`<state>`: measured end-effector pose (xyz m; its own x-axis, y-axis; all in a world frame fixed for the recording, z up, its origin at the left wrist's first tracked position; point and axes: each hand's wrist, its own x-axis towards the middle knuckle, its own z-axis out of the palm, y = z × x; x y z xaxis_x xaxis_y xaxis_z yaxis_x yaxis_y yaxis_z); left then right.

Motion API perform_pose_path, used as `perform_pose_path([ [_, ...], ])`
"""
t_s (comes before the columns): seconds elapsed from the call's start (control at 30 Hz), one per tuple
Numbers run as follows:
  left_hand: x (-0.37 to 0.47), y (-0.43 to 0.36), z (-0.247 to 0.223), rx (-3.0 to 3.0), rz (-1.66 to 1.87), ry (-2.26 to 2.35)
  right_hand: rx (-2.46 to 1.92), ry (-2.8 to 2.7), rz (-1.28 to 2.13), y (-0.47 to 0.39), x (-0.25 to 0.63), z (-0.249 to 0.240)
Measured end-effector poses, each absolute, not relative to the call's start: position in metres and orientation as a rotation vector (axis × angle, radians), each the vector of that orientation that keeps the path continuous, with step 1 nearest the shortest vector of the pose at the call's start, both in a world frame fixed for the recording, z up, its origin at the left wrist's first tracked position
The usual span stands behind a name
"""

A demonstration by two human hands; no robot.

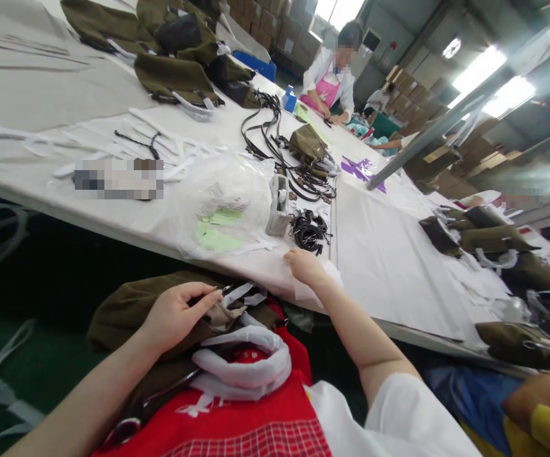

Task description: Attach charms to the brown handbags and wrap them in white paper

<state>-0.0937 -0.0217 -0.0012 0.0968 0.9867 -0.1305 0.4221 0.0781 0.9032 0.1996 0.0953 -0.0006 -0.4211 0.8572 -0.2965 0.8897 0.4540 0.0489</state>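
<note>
On my lap lies an olive-green bag [136,301], whose handle [279,365] is wrapped in white paper. My left hand [179,311] is closed in a pinch at the bag's opening, with thumb and forefinger on its edge near a pale lining and some white-wrapped strips. Over the table's front edge, my right hand [306,266] has its fingers curled together; whatever they hold, if anything, is hidden. Just beyond it lies a coil of black straps [309,231] with metal clips. A grey tape dispenser [279,206] stands next to the coil.
A clear plastic bag [227,190] with green paper lies on the white table [374,254]. More olive bags [174,76] are heaped at the far left and on the right. A metal pole [417,146] rises from the table. Across it, a person [332,82] works.
</note>
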Motion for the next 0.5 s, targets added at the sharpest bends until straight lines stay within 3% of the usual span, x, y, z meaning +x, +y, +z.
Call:
perform_pose_path([
  [0.27, -0.094, -0.024, 0.002, 1.448, 0.827, 1.457, 1.397, 2.455, -0.172, 0.105, 0.192, -0.013],
  [0.5, -0.095, -0.024, 0.005, 1.44, 0.843, 1.466, 1.761, 2.585, -0.245, 0.124, 0.202, -0.007],
])
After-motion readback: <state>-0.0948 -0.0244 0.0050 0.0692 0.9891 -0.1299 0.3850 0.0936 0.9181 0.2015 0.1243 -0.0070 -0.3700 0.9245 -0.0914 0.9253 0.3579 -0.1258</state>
